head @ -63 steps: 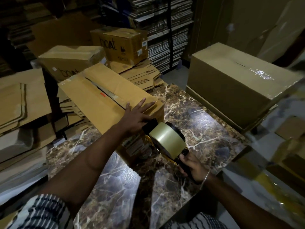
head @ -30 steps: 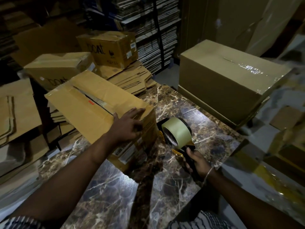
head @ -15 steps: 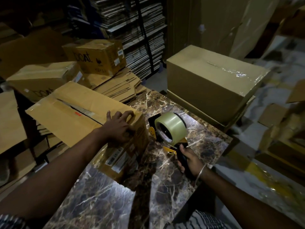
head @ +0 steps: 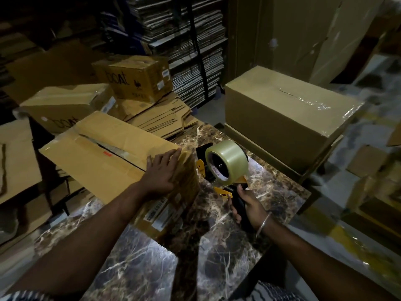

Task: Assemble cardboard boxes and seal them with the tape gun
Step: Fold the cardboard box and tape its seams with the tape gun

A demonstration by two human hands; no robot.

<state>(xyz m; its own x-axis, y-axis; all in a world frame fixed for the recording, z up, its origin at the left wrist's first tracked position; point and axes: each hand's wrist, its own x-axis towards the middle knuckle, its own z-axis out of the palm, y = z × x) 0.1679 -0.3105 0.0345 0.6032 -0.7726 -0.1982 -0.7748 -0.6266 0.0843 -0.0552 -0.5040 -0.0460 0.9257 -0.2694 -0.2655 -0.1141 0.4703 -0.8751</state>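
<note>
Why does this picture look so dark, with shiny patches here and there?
Head view: dim room, far shelves nearly black; glare on the marble table and on the sealed box where its tape runs; arm shadows cross the table; wide-angle lens bends the edges.

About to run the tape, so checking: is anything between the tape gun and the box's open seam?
Only the left hand, pressing flat on the box at the seam's near end. The tape gun is beside the box.
</note>
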